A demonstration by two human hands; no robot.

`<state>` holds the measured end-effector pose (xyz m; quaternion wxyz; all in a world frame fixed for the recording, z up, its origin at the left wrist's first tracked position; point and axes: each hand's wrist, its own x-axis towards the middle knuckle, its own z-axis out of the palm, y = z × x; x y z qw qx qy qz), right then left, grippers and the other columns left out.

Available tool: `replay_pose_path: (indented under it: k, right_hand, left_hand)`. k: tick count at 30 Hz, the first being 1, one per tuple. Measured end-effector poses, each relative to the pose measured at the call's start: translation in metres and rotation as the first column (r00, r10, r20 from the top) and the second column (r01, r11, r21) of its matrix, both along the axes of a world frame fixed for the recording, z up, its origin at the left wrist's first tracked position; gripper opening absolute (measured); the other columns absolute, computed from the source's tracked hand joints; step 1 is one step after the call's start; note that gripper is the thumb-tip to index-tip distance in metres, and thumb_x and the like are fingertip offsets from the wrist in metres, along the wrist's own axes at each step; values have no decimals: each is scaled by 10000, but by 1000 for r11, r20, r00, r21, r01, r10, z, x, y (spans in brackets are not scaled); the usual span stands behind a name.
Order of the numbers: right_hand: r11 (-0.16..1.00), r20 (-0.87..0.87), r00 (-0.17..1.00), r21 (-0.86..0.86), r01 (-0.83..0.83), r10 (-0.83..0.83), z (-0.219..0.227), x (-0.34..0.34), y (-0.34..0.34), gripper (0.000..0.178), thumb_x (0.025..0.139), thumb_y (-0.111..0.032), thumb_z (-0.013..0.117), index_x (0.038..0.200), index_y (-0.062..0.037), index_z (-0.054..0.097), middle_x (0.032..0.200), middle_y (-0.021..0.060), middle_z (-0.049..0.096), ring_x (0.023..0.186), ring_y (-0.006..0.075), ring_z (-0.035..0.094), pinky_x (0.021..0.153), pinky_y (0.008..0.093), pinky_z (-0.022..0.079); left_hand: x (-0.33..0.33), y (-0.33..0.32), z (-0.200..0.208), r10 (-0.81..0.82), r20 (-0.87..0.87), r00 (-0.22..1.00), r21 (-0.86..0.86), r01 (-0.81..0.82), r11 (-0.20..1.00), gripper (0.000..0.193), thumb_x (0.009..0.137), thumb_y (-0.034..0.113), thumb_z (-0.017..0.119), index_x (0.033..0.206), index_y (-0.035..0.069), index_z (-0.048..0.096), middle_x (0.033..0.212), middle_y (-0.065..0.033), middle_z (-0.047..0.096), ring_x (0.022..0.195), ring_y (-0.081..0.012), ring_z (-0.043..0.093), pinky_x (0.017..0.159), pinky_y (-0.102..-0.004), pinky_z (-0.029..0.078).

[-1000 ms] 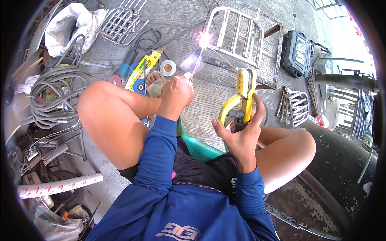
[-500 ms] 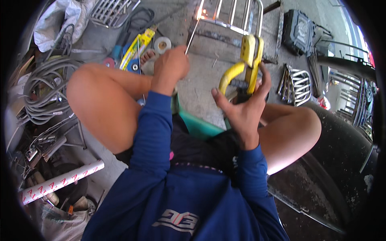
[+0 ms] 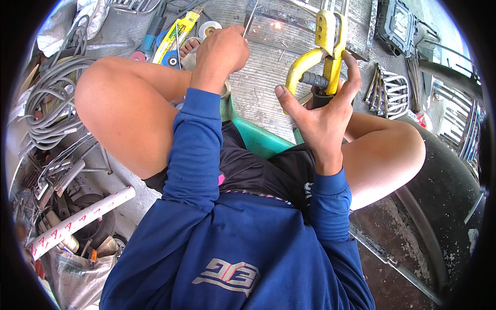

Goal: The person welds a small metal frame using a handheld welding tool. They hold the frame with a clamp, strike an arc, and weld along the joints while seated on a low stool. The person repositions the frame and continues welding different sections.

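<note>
My left hand (image 3: 219,58) is closed around a thin metal rod (image 3: 251,19), which points up and away past the upper edge of the view. In my right hand (image 3: 326,121) is a yellow welding electrode holder (image 3: 306,64); the palm and some fingers wrap its dark handle, while thumb and forefinger stand apart near the lever. The holder's jaws (image 3: 325,33) point away from me, and I cannot make out an electrode in them. A few orange sparks (image 3: 277,25) glow between the rod and the holder. The far end of the rod is out of view.
A green seat (image 3: 261,137) is beneath me. Yellow packet (image 3: 178,36), tape roll (image 3: 209,29) and coiled cable (image 3: 54,106) lie left. On the right are a black case (image 3: 397,26), bent metal tubes (image 3: 390,93) and a large dark curved object (image 3: 444,175). A metal frame (image 3: 354,31) stands ahead.
The view has tilted so that the shiny tubular rack ahead has mostly left the top. The bright glow at the rod's tip is out of view; scattered sparks show lower. Both hands keep their grips.
</note>
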<state>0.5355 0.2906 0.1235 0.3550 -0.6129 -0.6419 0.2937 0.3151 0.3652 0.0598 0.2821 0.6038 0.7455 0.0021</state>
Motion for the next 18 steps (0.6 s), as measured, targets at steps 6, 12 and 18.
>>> replay_pose_path:
  k: [6,12,18]
  right_hand:
    - [991,-49,998,-133,30,-37,5,-2,0,1175,703,-296,988,1592,-19,270,1433,279,543,1178,423,672,1014,491,565]
    - [998,-51,999,-64,-1,-2,13,-7,5,1156,714,-271,982,1582,3,271,1386,307,597,1178,417,698,997,475,575]
    - [999,-45,999,-35,-6,5,9,-7,3,1151,717,-260,987,1588,-13,276,1301,275,638,1080,340,723,911,423,597]
  left_hand:
    - [-2,-3,0,-26,-38,999,18,26,999,367,1016,389,598,1272,163,732,1225,-236,743,1148,-438,702,977,-559,559]
    - [4,-2,21,39,72,997,23,-41,999,311,1022,288,623,1252,104,721,1048,-300,748,1064,-482,713,955,-572,550]
    - [4,-4,12,24,115,993,44,-29,999,289,1030,260,606,1220,66,706,1067,-295,745,1077,-475,706,961,-554,550]
